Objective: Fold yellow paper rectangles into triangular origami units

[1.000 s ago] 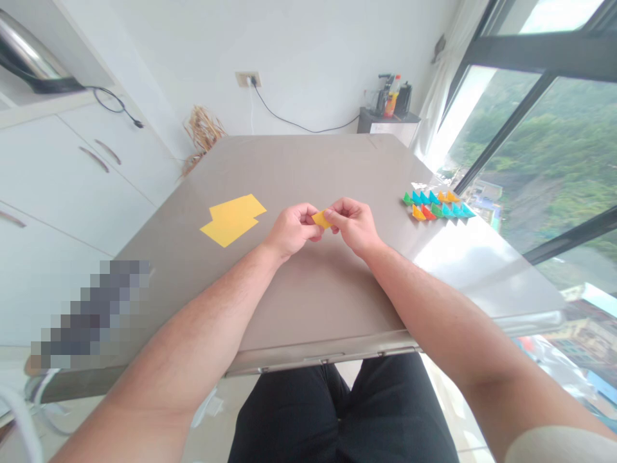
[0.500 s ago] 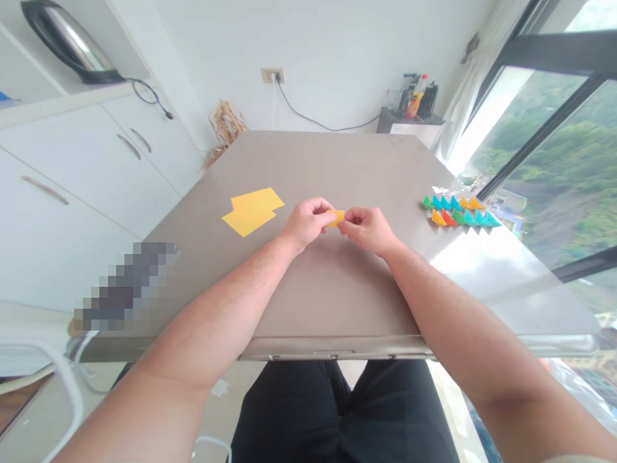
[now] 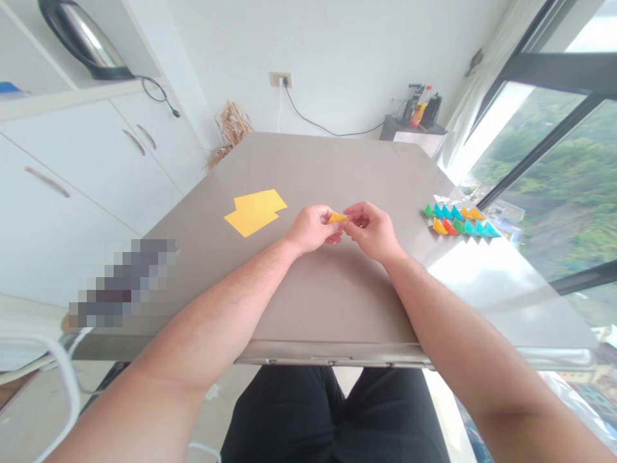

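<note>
A small folded piece of yellow paper (image 3: 338,217) is held just above the middle of the table. My left hand (image 3: 312,228) pinches it between thumb and fingers from the left. From the other side, my right hand (image 3: 371,226) has its thumb and fingertips closed at the paper's right end. The fingers hide part of the fold. Flat sheets of yellow paper (image 3: 255,211) lie overlapping to the left of my hands. Small folded paper boats (image 3: 457,220) in green, blue, orange and red stand in two rows at the right.
The grey-brown table (image 3: 328,167) has its front edge close to my lap. A pixelated dark object (image 3: 123,283) lies at its left end. White cabinets (image 3: 87,161) line the left, and a window (image 3: 544,161) is on the right. A small stand (image 3: 413,130) holds bottles behind the table.
The yellow paper has turned from a flat strip shape to a pointed, tilted shape. My right fingers have lifted and shifted along it. The camera view has moved slightly.
</note>
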{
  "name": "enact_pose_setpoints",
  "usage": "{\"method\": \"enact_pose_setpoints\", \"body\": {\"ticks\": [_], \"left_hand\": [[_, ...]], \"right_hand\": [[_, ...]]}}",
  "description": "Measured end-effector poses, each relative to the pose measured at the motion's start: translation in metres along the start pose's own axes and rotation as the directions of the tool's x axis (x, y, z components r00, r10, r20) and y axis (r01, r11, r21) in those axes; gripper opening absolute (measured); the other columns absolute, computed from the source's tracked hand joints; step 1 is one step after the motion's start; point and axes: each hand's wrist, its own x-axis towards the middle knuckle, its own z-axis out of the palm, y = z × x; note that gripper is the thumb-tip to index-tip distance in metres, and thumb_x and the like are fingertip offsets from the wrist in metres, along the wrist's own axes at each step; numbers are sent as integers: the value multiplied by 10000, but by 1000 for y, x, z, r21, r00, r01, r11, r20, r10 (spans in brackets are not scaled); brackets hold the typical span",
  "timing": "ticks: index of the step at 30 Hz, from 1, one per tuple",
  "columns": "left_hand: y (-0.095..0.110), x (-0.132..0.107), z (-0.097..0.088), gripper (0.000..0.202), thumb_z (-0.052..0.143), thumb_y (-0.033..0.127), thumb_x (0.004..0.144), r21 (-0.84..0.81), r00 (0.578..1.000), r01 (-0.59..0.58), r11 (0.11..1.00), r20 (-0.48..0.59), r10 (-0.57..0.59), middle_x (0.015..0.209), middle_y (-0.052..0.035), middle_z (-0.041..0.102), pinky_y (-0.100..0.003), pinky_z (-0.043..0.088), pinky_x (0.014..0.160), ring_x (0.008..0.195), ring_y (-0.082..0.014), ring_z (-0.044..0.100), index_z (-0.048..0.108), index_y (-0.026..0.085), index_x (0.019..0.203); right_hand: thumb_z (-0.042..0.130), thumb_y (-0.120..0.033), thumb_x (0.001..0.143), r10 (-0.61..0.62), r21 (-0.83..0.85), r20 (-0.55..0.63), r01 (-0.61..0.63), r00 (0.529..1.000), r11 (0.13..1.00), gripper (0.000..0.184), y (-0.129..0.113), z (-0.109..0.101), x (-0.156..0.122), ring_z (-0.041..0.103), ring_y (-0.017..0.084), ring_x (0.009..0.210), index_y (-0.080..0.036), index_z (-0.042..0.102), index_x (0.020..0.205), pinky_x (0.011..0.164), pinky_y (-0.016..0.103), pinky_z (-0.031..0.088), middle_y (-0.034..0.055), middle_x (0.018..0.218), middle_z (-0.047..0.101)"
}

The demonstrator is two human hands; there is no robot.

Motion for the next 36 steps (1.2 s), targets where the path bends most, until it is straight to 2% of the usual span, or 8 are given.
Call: {"method": "enact_pose_setpoints", "body": {"ticks": [3, 7, 12, 17, 22, 27, 30, 36], "left_hand": [[1, -1, 0, 352, 857, 348, 743, 19, 998, -49, 999, -45, 50, 692, -24, 722, -328, 598, 630, 608, -176, 704, 626, 182, 952], [2, -4, 1, 413, 814, 287, 771, 0, 989, -109, 994, -102, 108, 704, 7, 733, -290, 590, 640, 602, -151, 699, 604, 220, 1120], [3, -6, 3, 297, 760, 266, 801, 83, 973, -195, 977, -111, 203, 684, 19, 723, -261, 579, 633, 598, -146, 704, 651, 218, 1073], [3, -6, 2, 297, 751, 287, 798, 77, 961, -235, 969, -130, 243, 685, 24, 727, -246, 565, 614, 588, -149, 709, 682, 227, 1081], [2, -5, 1, 315, 745, 293, 795, 84, 959, -253, 964, -114, 261, 680, 26, 720, -252, 562, 634, 578, -143, 697, 703, 233, 1101], [2, -6, 5, 306, 715, 247, 791, 91, 961, -245, 965, -107, 254, 670, 25, 713, -256, 556, 637, 574, -138, 682, 707, 224, 1097], [4, -8, 6, 307, 707, 230, 795, 85, 961, -250, 964, -102, 258, 654, 26, 704, -255, 557, 641, 580, -138, 682, 703, 218, 1102], [4, -8, 7, 256, 756, 303, 797, -33, 965, -247, 968, -94, 244, 703, -6, 733, -288, 592, 655, 613, -154, 701, 712, 198, 1027]], "right_hand": [[725, -297, 756, 24, 60, -3, -24, 1000, 998, 148, 3, 0, 3, 603, 131, 602, -211, 613, 802, 572, 283, 479, -10, 715, 666], [748, -311, 738, 86, 166, -19, -82, 996, 983, 198, 4, 0, 6, 595, 126, 556, -215, 585, 797, 543, 280, 491, -29, 660, 637], [780, -332, 739, 47, 210, 29, -52, 998, 976, 261, 3, 0, 5, 600, 121, 572, -221, 550, 793, 536, 271, 494, -32, 677, 626], [756, -342, 771, -29, 231, 43, 19, 999, 973, 256, 4, -1, 4, 615, 118, 603, -230, 543, 856, 557, 271, 508, -35, 739, 641], [713, -331, 786, -43, 203, 60, 29, 997, 979, 253, 4, -1, 4, 611, 120, 630, -234, 576, 976, 591, 279, 514, -29, 771, 672], [712, -338, 781, -57, 187, 63, 44, 996, 981, 214, 3, -2, 3, 635, 124, 641, -227, 543, 851, 585, 270, 506, -27, 768, 641], [696, -331, 793, -23, 194, 95, 4, 995, 981, 212, 1, -3, 2, 662, 133, 631, -230, 525, 866, 586, 271, 511, -32, 747, 649], [689, -303, 781, 5, 178, 94, -21, 996, 984, 204, -5, -5, 2, 623, 117, 552, -227, 511, 844, 545, 257, 479, -49, 665, 636]]}}
